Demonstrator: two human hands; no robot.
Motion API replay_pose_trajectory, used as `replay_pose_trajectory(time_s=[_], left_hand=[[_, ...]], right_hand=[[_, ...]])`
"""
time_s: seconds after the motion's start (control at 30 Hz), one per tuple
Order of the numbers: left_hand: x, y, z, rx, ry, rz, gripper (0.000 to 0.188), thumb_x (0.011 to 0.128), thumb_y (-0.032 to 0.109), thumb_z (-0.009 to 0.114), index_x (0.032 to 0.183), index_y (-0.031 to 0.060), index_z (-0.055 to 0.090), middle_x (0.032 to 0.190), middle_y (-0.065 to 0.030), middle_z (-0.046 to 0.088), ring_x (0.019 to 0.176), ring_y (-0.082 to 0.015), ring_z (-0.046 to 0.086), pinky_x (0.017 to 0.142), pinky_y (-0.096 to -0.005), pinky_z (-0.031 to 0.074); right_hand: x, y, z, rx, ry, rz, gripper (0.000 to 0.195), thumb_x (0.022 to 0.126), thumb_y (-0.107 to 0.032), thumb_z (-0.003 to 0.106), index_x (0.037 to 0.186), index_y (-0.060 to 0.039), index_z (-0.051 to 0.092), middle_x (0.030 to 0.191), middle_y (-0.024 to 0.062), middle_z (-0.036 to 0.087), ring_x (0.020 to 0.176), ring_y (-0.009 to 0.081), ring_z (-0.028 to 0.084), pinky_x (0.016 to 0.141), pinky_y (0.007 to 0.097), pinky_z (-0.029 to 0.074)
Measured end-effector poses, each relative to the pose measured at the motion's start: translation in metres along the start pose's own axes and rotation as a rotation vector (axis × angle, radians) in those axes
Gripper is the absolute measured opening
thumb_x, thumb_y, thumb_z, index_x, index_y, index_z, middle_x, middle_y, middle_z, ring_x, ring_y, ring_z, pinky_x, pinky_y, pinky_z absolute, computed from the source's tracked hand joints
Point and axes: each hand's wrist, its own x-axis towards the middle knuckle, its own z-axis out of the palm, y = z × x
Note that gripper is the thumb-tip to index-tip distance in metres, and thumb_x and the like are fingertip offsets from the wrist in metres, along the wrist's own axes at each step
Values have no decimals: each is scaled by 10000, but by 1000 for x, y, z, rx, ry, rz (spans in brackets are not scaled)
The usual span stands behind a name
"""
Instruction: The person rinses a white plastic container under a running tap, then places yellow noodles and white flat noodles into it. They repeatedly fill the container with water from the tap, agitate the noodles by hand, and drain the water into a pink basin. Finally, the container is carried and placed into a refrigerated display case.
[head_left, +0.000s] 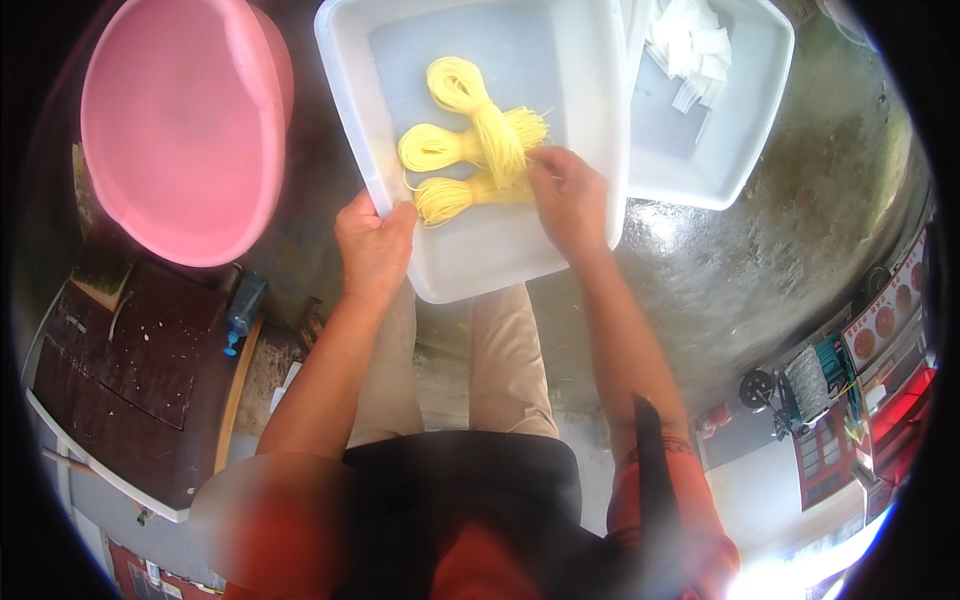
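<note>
Before me is a white plastic tub (480, 270) holding several tied bundles of thin yellow strands (491, 131). Two bundles lie roughly sideways, and one slants across them. My left hand (379, 240) grips the tub's near left rim, its thumb over the edge beside the lowest bundle. Inside the tub, at the right ends of the bundles, my right hand (566, 199) has its thumb and fingertips pinched against the strands of the slanting bundle. How many strands it holds is hidden by the fingers.
A large pink plastic basin (180, 142) stands at the left. Right of the tub is another white tub (712, 196) with flat white strips (694, 49) in it. A dark brown tabletop (127, 360) and a blue plastic bottle (247, 300) are at lower left. The grey floor (810, 225) looks wet.
</note>
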Motion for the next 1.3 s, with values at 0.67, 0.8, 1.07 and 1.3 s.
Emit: replay_pose_trajectory(time_s=[0.67,0.8,1.07,1.3], left_hand=[[-3,-2,-4,37,-66,-65,215,802,-20,567,1004,-49,637,870,-20,637,706,-58,546,625,-214,437],[-3,-2,-4,34,-77,-48,211,803,-19,567,1000,-46,641,871,-18,637,705,-57,546,625,-215,437],[-4,1,-3,3,-55,-83,213,797,-16,573,997,-46,643,877,-23,638,716,-62,550,632,-221,442],[-1,-2,-3,2,-50,-87,213,797,-15,574,996,-53,640,883,-24,638,726,-68,552,645,-223,443]], right_hand=[[-19,10,-2,33,120,-154,115,819,-40,608,891,33,661,958,119,663,825,177,635,744,274,499],[-25,10,-1,71,127,-110,127,813,-16,604,905,41,670,958,105,674,800,144,633,735,259,499],[-27,10,-3,96,133,69,193,821,-22,593,986,31,678,841,84,689,752,112,623,701,256,496],[-20,-6,-10,77,-3,253,228,837,-60,534,991,57,656,719,79,663,656,117,605,628,261,479]])
